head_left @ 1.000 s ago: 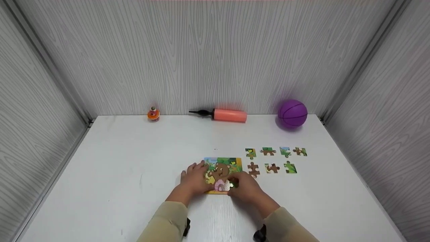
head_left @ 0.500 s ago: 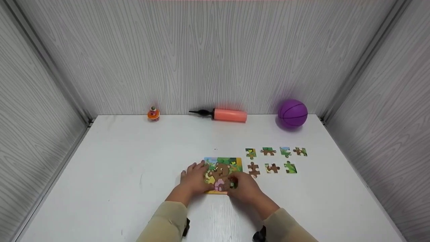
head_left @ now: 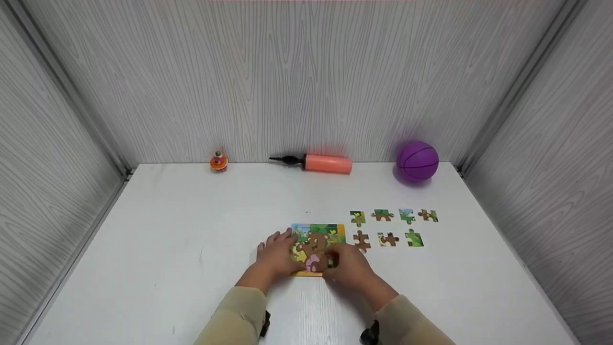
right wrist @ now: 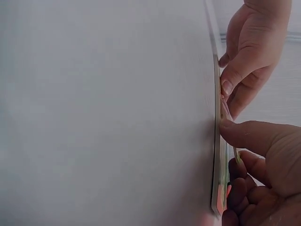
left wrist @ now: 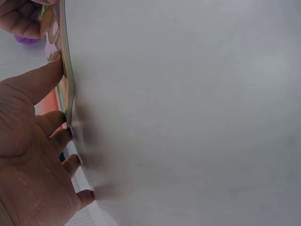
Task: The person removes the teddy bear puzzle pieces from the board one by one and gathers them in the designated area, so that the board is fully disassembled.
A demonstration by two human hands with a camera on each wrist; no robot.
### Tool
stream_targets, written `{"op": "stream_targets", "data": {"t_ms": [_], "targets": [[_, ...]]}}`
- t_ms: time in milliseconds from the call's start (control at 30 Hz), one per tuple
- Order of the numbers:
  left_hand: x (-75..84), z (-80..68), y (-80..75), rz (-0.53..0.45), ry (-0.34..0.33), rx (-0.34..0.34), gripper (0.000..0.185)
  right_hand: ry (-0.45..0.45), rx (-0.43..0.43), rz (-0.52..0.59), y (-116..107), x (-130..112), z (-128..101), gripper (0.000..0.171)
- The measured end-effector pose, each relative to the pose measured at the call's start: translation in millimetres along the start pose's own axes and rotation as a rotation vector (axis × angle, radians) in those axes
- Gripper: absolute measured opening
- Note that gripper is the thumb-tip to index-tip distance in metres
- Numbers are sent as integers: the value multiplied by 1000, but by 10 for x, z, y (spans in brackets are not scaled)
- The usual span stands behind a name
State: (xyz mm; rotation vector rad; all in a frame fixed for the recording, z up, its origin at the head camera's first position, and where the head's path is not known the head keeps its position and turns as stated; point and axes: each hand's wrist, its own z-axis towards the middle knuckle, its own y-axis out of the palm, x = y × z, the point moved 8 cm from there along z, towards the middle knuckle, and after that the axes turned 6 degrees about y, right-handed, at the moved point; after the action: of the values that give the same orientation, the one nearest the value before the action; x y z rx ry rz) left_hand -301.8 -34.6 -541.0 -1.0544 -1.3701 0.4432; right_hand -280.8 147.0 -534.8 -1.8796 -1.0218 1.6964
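A bear picture puzzle board (head_left: 317,235) lies flat on the white table (head_left: 191,230). My left hand (head_left: 277,252) rests on the board's left edge with fingers spread. In the left wrist view its thumb (left wrist: 44,80) touches the board's rim (left wrist: 67,70). My right hand (head_left: 346,265) covers the board's lower right corner. Its thumb (right wrist: 235,133) and curled fingers pinch a thin puzzle piece (right wrist: 234,156) against the board (right wrist: 217,179). Most of that piece is hidden under the hand.
Several loose puzzle pieces (head_left: 388,239) lie in two rows to the right of the board. Against the back wall stand a small orange toy (head_left: 218,162), a pink pump (head_left: 327,164) and a purple ball (head_left: 417,161). Grey walls close in three sides.
The white gap at the board's lower right has been covered by the piece under my right hand, which shifted slightly up and left. The left hand stayed put.
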Motion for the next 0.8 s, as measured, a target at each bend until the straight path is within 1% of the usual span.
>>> {"op": "stream_targets", "data": {"t_ms": [200, 333, 433, 567, 667, 800], "targets": [[0, -3, -3, -4, -2, 4, 86, -7, -1, 10, -37, 29, 27, 36], [-2, 0, -4, 9, -6, 7, 87, -58, 36, 17, -152, 42, 29, 36], [2, -2, -5, 11, -11, 8, 90, -77, 67, 34, -291, 92, 29, 36], [-4, 5, 1, 11, -12, 11, 93, -46, 102, 56, -528, 209, 21, 39], [-9, 14, -2, 19, 0, 16, 92, -40, 122, 63, -721, 295, 4, 42], [-15, 14, -9, 21, 8, 18, 90, -56, 135, 52, -954, 415, -27, 44]]}}
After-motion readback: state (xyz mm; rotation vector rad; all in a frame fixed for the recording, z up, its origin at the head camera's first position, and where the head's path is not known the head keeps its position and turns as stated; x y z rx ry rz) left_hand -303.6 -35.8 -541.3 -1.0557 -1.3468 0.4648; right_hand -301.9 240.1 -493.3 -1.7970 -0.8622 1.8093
